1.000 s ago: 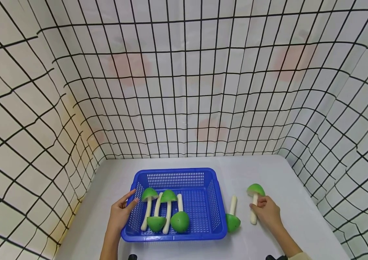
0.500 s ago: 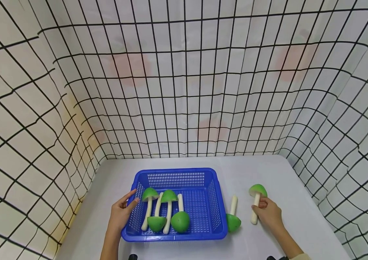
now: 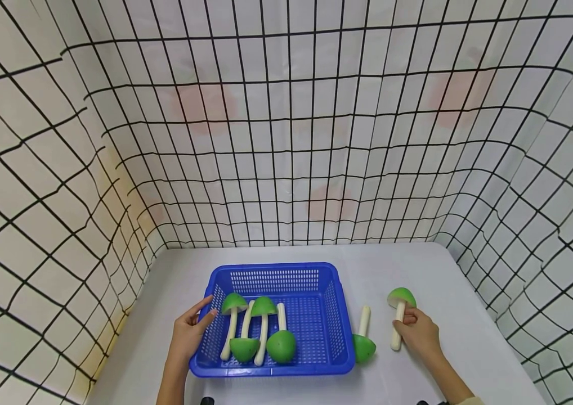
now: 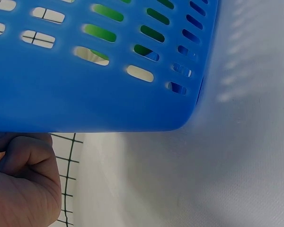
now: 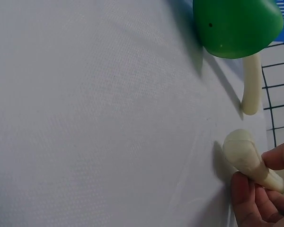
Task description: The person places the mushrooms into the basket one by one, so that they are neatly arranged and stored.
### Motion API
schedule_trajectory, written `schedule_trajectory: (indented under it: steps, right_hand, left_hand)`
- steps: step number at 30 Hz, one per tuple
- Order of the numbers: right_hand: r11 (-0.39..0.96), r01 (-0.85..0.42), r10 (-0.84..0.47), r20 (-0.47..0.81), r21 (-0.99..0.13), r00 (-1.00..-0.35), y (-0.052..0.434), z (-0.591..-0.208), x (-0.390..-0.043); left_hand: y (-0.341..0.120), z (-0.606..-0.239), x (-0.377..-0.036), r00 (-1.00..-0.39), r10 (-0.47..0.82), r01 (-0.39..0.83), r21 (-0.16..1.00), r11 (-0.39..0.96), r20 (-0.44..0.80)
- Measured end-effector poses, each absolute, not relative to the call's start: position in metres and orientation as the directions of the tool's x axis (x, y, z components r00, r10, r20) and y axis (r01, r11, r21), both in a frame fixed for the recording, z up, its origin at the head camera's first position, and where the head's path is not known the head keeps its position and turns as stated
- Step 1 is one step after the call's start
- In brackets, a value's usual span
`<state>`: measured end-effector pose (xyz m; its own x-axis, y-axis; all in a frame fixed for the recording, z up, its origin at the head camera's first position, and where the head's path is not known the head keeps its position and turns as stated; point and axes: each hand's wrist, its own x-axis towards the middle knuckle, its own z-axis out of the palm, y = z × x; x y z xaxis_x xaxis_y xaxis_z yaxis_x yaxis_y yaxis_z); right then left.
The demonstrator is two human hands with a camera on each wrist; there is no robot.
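In the right wrist view the held mushroom's cap (image 3: 401, 297) is cut off.

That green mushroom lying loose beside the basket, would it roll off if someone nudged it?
Probably only a little. The loose mushroom lies on its side on the table; its round cap is wider than its thin stem, so it would likely swing in a curve, not roll straight. It looks like a light toy. The stem seems stiff: the one the right hand grips stays straight.
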<state>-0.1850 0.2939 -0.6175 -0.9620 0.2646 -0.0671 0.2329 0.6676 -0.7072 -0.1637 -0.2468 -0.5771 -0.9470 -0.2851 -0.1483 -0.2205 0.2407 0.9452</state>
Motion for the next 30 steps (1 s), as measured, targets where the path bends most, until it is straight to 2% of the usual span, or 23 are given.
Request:
schedule_trajectory:
  steps: [19, 30]
  right_hand:
    - [0.597, 0.237, 0.258, -0.096, -0.767, -0.961, 0.285, -0.598, -0.182]
    - [0.593, 0.209, 0.260, -0.061, -0.778, -0.964, 0.280, -0.589, -0.185]
  left_hand:
    - [-0.247, -0.578, -0.162, -0.946, -0.289, -0.228, 0.936, 0.268, -0.148]
    - [-0.247, -0.577, -0.164, -0.947, -0.284, -0.232, 0.935, 0.267, -0.153]
